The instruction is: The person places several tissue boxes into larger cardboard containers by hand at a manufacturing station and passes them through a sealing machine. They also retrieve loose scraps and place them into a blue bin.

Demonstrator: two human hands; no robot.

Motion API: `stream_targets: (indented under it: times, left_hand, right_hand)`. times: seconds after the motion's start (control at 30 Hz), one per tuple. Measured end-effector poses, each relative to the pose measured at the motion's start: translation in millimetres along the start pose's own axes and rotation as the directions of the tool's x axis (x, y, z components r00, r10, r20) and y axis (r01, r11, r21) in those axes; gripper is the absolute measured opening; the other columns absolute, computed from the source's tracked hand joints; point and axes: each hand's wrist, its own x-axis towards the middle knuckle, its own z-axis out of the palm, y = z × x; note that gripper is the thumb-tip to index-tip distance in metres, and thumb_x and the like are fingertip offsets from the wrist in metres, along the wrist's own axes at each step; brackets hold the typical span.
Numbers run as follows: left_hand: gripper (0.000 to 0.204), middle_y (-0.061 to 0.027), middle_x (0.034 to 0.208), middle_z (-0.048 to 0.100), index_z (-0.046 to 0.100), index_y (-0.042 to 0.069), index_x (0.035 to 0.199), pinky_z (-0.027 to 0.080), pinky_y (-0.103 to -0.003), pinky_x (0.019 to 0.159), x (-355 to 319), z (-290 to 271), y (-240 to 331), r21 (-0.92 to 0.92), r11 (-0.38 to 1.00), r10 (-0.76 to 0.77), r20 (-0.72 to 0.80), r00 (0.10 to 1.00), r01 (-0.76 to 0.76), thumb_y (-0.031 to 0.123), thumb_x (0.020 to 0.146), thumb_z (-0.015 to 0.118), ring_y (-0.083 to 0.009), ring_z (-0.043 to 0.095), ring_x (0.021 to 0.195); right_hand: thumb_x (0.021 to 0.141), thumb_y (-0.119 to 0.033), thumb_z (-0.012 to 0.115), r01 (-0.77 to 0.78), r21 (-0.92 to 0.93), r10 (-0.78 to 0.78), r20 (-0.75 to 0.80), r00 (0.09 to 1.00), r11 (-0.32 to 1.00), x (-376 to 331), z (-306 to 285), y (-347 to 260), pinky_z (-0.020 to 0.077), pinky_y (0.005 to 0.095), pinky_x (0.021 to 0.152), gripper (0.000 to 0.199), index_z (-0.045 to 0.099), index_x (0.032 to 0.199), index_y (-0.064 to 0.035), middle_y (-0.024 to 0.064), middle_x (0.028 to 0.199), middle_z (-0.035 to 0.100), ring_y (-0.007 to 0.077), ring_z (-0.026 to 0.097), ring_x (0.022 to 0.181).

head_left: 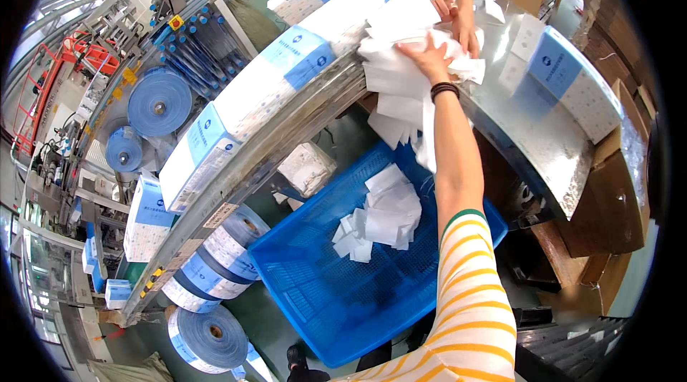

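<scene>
My right hand, with a dark band on its wrist, lies on a loose heap of thin white sheets. Its fingers are spread over the sheets, with the thumb out to the left. Some sheets hang off the bench edge above a blue plastic basket, where more white pieces lie. Just beyond my hand, a co-worker's hands reach into the same heap from the far side. My left hand is out of view.
Blue-and-white packs line a curved metal-edged conveyor at left. Another long pack lies on the metal table at right, near cardboard boxes. Large film rolls stand on the floor; machinery with blue rolls is farther left.
</scene>
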Motion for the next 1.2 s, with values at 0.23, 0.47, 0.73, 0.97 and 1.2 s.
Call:
stream_targets:
  times: [0.23,0.47,0.73,0.97,1.2]
  left_hand:
    - [0.029,-0.0082,0.080,0.063,0.060,0.004,0.094,0.048,-0.032,0.068,52.0,-7.9,-31.6,0.024,0.999,-0.041,0.128,0.991,0.038,0.030,0.084,0.054,-0.0216,0.060,0.073]
    - [0.032,-0.0092,0.078,0.062,0.060,0.005,0.093,0.048,-0.033,0.066,183.5,-63.9,-77.0,0.220,0.923,0.282,0.168,0.945,-0.315,0.035,0.084,0.052,-0.0245,0.059,0.071]
    - [0.022,-0.0054,0.072,0.061,0.060,0.001,0.094,0.045,-0.025,0.054,190.8,-66.9,15.0,-0.310,0.922,0.250,0.023,0.968,-0.231,0.020,0.082,0.060,-0.0113,0.056,0.060]
    - [0.065,-0.0194,0.104,0.060,0.039,0.010,0.129,0.044,-0.037,0.086,110.1,31.4,-98.8,0.207,0.947,-0.316,0.447,0.837,0.247,0.043,0.078,0.061,-0.0298,0.057,0.097]
    - [0.037,-0.0130,0.090,0.063,0.056,0.006,0.094,0.048,-0.039,0.073,47.0,38.8,-140.3,0.520,0.854,-0.176,0.281,0.943,0.004,0.040,0.079,0.058,-0.0267,0.060,0.085]
  right_hand:
    - [0.074,-0.040,0.056,0.335,-0.409,-0.413,-0.115,0.904,0.849,-148.7,73.8,106.4,0.0411,0.0460,0.075,0.041,0.064,0.073,0.0000,0.0218,0.087,0.060,0.0348,0.053,0.083]
    - [0.067,-0.044,0.069,0.202,-0.213,0.008,0.707,0.708,0.956,-372.0,101.0,264.2,0.0386,0.0398,0.093,0.069,0.052,0.117,-0.0013,0.0229,0.113,0.054,0.0351,0.049,0.110]
    - [0.073,-0.012,0.065,0.484,-0.179,-0.512,-0.182,0.839,0.857,-198.6,-60.5,58.3,0.0440,0.0366,0.082,0.040,0.051,0.110,-0.0034,0.0148,0.108,0.052,0.0315,0.052,0.099]
    - [0.054,-0.055,0.074,0.162,-0.541,-0.388,-0.334,0.859,0.825,-48.0,-73.4,26.6,0.0216,0.0613,0.097,0.101,0.027,0.137,-0.0210,0.0201,0.136,0.030,0.0466,0.023,0.124]
    - [0.069,-0.022,0.068,0.566,-0.535,-0.635,0.069,0.770,0.628,-12.4,-62.4,96.1,0.0403,0.0401,0.086,0.043,0.056,0.106,-0.0031,0.0137,0.104,0.059,0.0314,0.052,0.100]
